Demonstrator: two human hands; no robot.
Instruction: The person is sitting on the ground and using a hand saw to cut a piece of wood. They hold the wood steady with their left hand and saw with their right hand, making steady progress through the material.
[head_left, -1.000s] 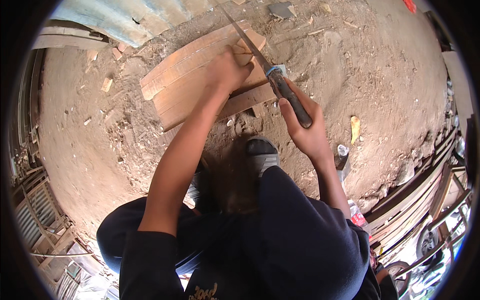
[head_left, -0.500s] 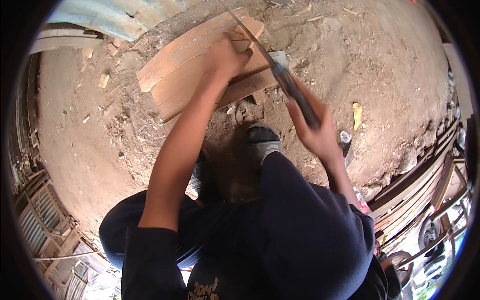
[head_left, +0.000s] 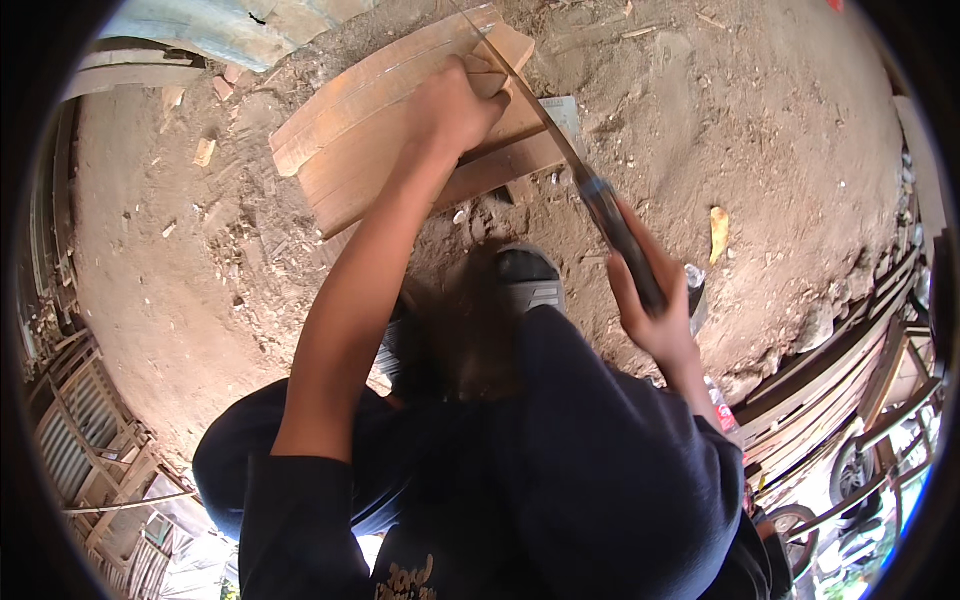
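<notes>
A handsaw [head_left: 570, 155] lies slantwise across the right end of a reddish-brown wooden board [head_left: 345, 155], its blade seen almost edge-on. My right hand [head_left: 655, 310] is wrapped round the saw's black handle, well back from the board. On the board's right part, left of the blade, my left hand [head_left: 455, 110] presses down with bent fingers and holds the wood; its fingertips are partly hidden. Under the board shows a lower wooden piece [head_left: 500, 165]. A flat light-grey piece [head_left: 562, 115] sticks out just right of the blade.
My sandalled foot [head_left: 528, 275] stands close in front of the board on the dirt ground. A corrugated metal sheet [head_left: 230, 30] lies at far left. To the right are a yellow scrap [head_left: 719, 233], a clear plastic bottle [head_left: 695, 285] and stacked planks [head_left: 830, 400].
My right hand has drawn the saw back toward me and rightward, with the blade still across the board's end. My left hand stays in nearly the same place on the wood.
</notes>
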